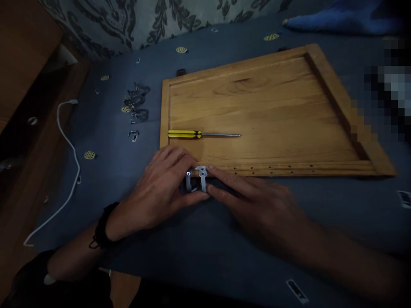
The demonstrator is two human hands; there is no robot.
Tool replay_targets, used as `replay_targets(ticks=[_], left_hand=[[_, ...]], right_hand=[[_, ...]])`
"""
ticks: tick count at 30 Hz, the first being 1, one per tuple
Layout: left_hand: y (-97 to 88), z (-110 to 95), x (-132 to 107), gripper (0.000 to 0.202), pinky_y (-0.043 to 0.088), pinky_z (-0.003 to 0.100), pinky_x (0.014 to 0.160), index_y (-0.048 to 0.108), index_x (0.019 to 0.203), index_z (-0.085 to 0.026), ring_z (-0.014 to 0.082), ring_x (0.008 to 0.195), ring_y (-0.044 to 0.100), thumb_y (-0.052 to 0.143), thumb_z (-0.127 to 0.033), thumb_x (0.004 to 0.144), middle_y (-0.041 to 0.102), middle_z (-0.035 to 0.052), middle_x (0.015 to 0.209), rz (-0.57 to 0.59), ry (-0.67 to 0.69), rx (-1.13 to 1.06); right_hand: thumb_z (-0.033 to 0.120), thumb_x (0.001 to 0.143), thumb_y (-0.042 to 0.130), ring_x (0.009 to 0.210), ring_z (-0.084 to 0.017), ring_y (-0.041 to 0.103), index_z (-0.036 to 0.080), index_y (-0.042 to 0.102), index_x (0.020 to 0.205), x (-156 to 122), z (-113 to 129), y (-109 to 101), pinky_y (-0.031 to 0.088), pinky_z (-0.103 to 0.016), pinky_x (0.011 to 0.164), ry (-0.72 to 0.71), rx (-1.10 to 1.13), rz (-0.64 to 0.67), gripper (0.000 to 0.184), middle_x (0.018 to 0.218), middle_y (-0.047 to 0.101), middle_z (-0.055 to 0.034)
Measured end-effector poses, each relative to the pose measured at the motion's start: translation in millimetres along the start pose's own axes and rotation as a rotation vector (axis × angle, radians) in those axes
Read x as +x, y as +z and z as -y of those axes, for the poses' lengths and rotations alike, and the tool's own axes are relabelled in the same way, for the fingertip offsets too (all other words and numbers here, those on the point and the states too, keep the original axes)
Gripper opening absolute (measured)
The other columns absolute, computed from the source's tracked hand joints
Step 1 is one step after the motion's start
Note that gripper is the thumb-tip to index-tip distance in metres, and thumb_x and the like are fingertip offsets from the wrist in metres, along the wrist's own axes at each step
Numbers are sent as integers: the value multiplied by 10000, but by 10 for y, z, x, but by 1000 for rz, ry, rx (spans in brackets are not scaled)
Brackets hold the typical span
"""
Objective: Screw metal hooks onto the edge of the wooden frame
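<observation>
A wooden panel [250, 107] with a raised frame lies flat on the blue cloth. At the left end of its near edge, a metal bracket [188, 183] with a cross-head screw stands beside a second metal bracket [203, 182] with holes. My left hand [154, 182] curls around the brackets, its thumb below and its fingertips on the panel's edge. With index finger and thumb, my right hand [257, 201] pinches the second bracket from the right. A yellow-handled screwdriver [186, 134] rests on the panel, tip pointing right.
Several curved metal fittings [138, 100] and small screws [133, 133] lie on the cloth left of the panel. A white cable [73, 149] runs down the left side. Dark holes dot the panel's near edge. A blue cloth item [340, 19] lies at the back right.
</observation>
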State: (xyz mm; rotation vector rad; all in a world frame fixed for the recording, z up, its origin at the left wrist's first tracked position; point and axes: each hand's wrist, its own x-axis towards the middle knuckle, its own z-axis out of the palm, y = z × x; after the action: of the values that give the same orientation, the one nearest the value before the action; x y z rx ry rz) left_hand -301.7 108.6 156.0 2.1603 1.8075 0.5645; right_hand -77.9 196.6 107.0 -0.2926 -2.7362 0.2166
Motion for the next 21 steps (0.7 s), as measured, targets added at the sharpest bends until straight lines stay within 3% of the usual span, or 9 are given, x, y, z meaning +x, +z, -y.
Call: replay_targets(ticks=[9, 17, 21], left_hand=[[-17, -20, 9, 352, 479, 422, 910, 628, 1095, -199, 256, 1083, 595, 664, -517, 950, 665, 77, 1147, 23, -24, -14], [-33, -24, 16, 341, 474, 423, 912, 633, 1101, -194, 258, 1081, 591, 683, -491, 943, 661, 74, 1153, 35, -21, -9], [-30, -24, 20, 357, 467, 421, 918, 637, 1117, -197, 260, 1083, 586, 685, -502, 937, 658, 76, 1156, 38, -22, -6]], right_hand=[[-38, 863, 463, 990, -239, 749, 217, 650, 1326, 52, 29, -35, 638, -362, 712, -6, -23, 39, 561, 1499, 608, -97], [29, 923, 471, 899, -221, 751, 202, 690, 1211, 96, 27, -24, 608, -333, 632, -19, -13, -38, 402, 1428, 664, -95], [11, 918, 454, 926, -225, 747, 197, 686, 1239, 102, 36, -24, 616, -344, 669, -3, 10, -21, 437, 1428, 663, -97]])
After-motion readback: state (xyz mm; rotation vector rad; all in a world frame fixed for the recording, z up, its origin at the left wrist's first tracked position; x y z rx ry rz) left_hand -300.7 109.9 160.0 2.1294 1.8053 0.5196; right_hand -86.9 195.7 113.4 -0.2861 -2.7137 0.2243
